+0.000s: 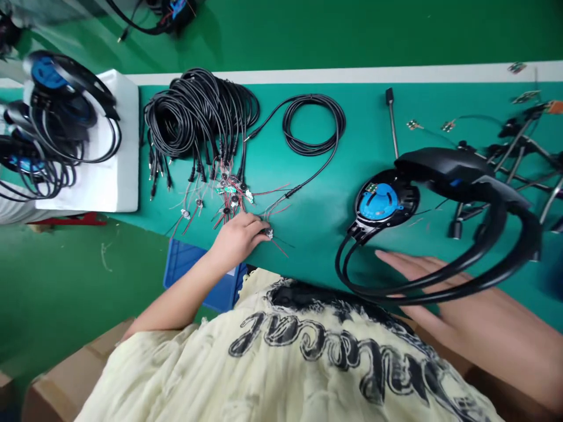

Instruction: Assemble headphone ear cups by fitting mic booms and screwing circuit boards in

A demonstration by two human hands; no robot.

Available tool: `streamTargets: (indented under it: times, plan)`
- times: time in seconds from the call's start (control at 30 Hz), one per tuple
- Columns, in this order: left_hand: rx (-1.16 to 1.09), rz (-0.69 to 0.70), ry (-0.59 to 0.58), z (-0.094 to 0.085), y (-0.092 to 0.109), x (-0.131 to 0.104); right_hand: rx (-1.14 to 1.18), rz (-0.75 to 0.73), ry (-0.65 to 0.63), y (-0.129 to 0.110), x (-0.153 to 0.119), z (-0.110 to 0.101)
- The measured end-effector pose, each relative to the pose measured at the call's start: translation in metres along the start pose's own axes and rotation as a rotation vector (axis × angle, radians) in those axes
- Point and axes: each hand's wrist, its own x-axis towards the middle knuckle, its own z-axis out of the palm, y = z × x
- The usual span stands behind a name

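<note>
Green floor — beside a white-edged green table.

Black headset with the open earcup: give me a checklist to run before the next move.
1. Black plastic headset on green tabletop: ok.
2. Round blue insert exposed: ok.
3. Left hand holding a small dark-and-silver part: ok.
4. Right hand clear of the headset's curved bands: not ok, they cross over it; contact, cannot tell.
5. Single coiled black cable apart from the headset: ok.
6. Headset's inner wiring sound: cannot tell.

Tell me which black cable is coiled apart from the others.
The single coil right of the heaped bundle; its loops lie alone, the others piled together.
</note>
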Motion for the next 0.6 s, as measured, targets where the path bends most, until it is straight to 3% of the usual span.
streamTargets:
  times: [0.1,0.23,0.33,0.43,0.53,0.6]
  plan:
    - [-0.027,0.004,0.067,0.007,0.006,0.001,0.022,-0.133,-0.101,-0.012,0.041,0.002]
    - [-0.348,0.049,0.179,-0.008,0.023,0.013,0.082,-0.301,0.116,-0.035,0.094,0.007]
    - [-0.518,0.163,0.204,-0.021,0.037,0.03,0.188,-0.422,0.254,-0.049,0.117,0.009]
    - [-0.786,0.218,0.075,-0.025,0.049,0.053,0.266,-0.463,0.324,-0.053,0.122,0.007]
    - [-1.081,0.155,-0.128,-0.021,0.061,0.078,0.36,-0.293,0.363,-0.047,0.116,0.004]
    - [-1.147,0.1,-0.209,-0.018,0.068,0.092,0.443,-0.158,0.38,-0.041,0.11,0.004]
